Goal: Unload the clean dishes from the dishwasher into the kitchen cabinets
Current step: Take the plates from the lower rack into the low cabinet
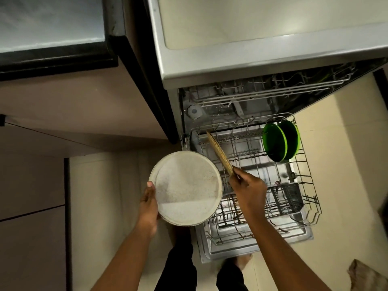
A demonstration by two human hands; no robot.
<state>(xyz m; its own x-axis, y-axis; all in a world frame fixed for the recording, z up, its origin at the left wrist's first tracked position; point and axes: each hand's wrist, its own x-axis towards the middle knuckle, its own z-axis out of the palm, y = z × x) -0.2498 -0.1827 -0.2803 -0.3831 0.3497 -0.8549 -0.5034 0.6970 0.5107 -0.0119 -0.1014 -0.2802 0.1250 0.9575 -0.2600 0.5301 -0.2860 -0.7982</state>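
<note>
Over the pulled-out lower rack (302,175) of the open dishwasher (210,66), the person's two hands each hold a plate. The left hand (149,203) grips a pale speckled plate (185,187) by its left rim, thumb on the top edge, with the plate's flat face turned up toward the camera, just left of the rack. The right hand (248,191) pinches the near edge of a second speckled plate (219,153), which is seen edge-on and tilted, its far end reaching up over the rack's back left corner. Two green plates (280,141) stand upright side by side in the tines at the rack's far right. A dark cutlery basket (286,198) sits at the rack's right side, near the front. The upper rack (262,91) shows inside the machine above. A dark counter edge (58,59) lies at upper left, above pale floor tiles (336,164)
</note>
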